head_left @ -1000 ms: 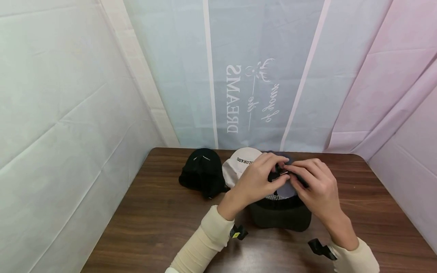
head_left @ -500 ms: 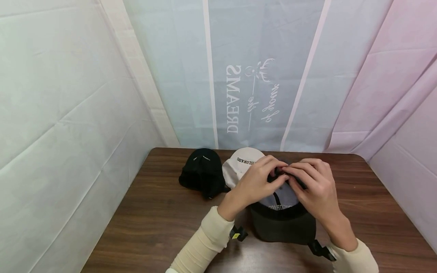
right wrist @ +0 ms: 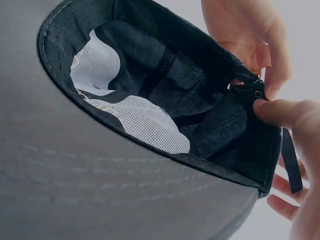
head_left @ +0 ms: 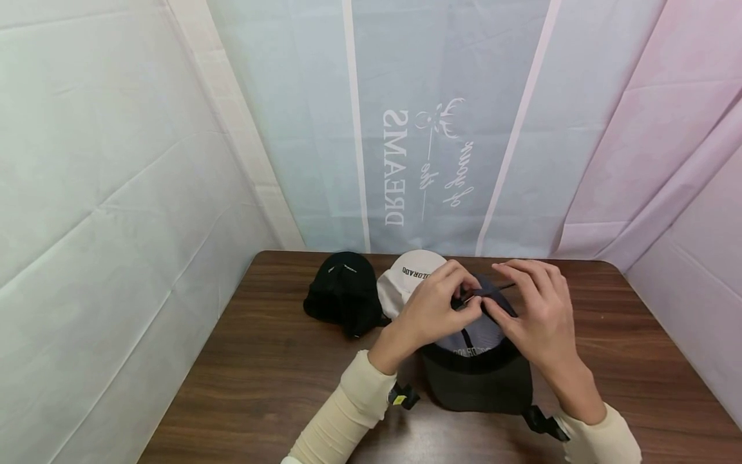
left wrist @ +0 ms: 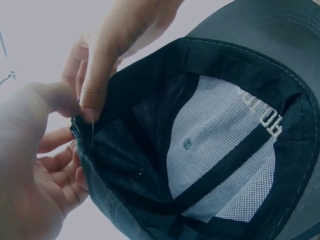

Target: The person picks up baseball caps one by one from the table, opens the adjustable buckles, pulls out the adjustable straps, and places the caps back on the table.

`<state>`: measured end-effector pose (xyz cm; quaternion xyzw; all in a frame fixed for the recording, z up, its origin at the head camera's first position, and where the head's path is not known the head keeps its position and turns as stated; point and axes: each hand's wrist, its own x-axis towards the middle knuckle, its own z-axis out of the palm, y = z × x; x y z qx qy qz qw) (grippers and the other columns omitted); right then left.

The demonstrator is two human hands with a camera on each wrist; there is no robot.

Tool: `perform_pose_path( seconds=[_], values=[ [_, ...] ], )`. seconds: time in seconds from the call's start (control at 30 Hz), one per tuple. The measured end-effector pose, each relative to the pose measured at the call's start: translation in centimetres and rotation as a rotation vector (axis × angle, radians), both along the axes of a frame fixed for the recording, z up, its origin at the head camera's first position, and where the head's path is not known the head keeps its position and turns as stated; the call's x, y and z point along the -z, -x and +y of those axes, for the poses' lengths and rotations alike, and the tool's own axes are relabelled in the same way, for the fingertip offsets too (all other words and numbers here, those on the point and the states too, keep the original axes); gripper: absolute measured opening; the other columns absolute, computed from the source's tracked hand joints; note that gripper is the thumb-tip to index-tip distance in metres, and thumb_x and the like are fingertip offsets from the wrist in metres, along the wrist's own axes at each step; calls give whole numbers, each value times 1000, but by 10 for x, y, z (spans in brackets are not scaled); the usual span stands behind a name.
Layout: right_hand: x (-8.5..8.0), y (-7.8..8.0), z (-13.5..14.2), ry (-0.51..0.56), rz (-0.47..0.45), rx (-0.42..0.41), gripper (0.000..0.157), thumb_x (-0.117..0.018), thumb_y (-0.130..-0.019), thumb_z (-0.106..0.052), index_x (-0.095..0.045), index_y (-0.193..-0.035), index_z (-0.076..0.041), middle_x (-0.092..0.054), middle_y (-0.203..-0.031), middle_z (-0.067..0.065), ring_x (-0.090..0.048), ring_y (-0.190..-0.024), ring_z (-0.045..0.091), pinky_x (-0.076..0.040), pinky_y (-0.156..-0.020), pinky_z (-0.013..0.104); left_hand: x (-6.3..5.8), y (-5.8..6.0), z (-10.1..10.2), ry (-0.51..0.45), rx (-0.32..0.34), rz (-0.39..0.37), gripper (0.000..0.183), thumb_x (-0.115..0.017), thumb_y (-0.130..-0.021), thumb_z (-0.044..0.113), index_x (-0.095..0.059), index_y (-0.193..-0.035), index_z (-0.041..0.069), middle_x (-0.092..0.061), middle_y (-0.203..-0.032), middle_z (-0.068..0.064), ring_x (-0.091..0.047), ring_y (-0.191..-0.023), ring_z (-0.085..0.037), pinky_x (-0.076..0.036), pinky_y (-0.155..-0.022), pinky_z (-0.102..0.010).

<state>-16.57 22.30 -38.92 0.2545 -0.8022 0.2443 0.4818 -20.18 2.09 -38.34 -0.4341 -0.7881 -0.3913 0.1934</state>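
A dark baseball cap (head_left: 478, 383) is held with its hollow inside facing me and its brim toward the near side. My left hand (head_left: 431, 309) pinches its back band, where a small metal fastener (right wrist: 258, 93) shows in the right wrist view. Beside it, my right hand (head_left: 539, 316) pinches the same band, thumb inside, with the index finger raised in the head view. A loose strap end (right wrist: 292, 162) hangs past the band near the right fingers. Inside the crown, white mesh backing (left wrist: 220, 145) and reversed lettering are visible in the left wrist view.
A black cap (head_left: 343, 293) and a white cap (head_left: 400, 280) lettered COLORADO stand at the back of the brown wooden table (head_left: 261, 361). The white one is partly hidden behind my left hand. A printed cloth backdrop (head_left: 324, 129) hangs behind the table.
The cap's brim has swung down toward me since a second ago. My right index finger has lifted away from the left fingertips, and the dark strap end now shows beneath it.
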Motion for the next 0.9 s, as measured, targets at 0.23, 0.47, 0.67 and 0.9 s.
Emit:
perform_pose_path(
  seconds=[0.23,0.47,0.67,0.9],
  values=[
    [3,-6,2,63,-210,120,76,-82,-92,-45,-56,-146,1,-66,-130,22,-67,-99,36,-39,-88,10,5,1,0,-4,-17,-19,15,-70,-96,9,-60,-106,12,-57,-97,-1,-50,-82,-9,-40,-74,-13],
    [4,-11,2,78,-446,219,82,-95,-78,-12,-51,-146,0,-68,-109,18,-69,-73,30,-46,-57,24,7,2,0,-8,-14,-17,17,-70,-95,9,-56,-105,12,-55,-96,-1,-50,-81,-9,-39,-73,-13],
    [9,-4,3,-76,-171,-2,28,-78,-99,-30,-75,-96,-2,-66,-99,13,-59,-83,24,-44,-71,28,8,3,0,-3,0,-40,14,-66,-98,9,-57,-108,12,-55,-98,-2,-50,-83,-10,-39,-74,-12],
    [9,-1,-1,-77,-34,-61,49,-57,-110,-45,-79,-91,-6,-71,-93,10,-62,-79,23,-46,-67,33,8,2,2,-8,45,-80,12,-65,-103,12,-57,-111,10,-57,-101,-4,-52,-84,-12,-42,-76,-12]
  ],
)
